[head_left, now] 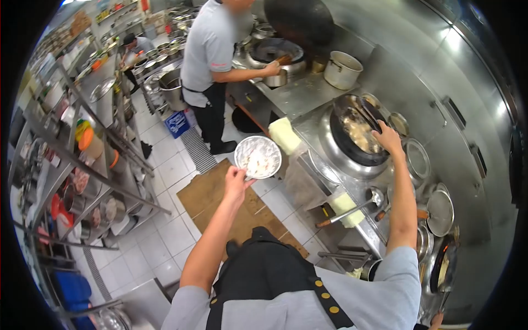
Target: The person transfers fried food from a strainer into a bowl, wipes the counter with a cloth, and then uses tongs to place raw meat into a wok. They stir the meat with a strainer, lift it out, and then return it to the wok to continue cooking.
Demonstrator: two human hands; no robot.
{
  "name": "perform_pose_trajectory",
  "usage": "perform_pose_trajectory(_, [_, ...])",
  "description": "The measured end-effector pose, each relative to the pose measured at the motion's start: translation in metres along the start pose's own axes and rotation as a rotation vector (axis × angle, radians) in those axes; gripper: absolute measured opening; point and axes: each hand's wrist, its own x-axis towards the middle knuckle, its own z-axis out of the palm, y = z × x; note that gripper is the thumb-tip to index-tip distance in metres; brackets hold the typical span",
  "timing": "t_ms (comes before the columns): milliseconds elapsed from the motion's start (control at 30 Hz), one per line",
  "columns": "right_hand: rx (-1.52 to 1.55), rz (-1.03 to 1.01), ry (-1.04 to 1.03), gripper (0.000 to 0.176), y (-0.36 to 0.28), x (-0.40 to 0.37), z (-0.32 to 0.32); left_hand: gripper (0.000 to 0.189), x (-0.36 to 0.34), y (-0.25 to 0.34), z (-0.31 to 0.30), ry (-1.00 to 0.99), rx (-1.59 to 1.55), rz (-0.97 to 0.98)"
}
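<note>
My left hand (236, 184) pinches the near rim of a round metal bowl (267, 169), held out over the floor. White, floury pieces (257, 159) lie inside it. Over the wok (357, 153) on the stove, my right hand (388, 138) is closed around a pair of long dark sticks that look like cooking chopsticks (367, 114). Their far ends reach over the wok's back side. Pale brown pieces of food (360, 132) sit in bubbling oil there. The fingers of my right hand are partly hidden from above.
A ladle (352, 213) rests along the counter's front edge beside folded pale cloths (344, 206). Strainers (440, 212) stand to the right. A co-worker (209, 49) works at another wok (275, 52), near a tall pot (342, 70). Cardboard (206, 192) covers the floor; a loaded rack (82, 165) stands left.
</note>
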Motion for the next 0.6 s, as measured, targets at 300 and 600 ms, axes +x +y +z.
perform_pose_trajectory(300, [0.028,-0.637,-0.113,0.053,-0.152,-0.104,-0.063,0.018,-0.016,0.04,0.065,-0.147,0.366,0.541])
perform_pose_trajectory(600, [0.157,-0.612,0.0,0.045,-0.128,-0.114,-0.065,0.015,-0.001,0.005,0.061,-0.137,0.21,0.279])
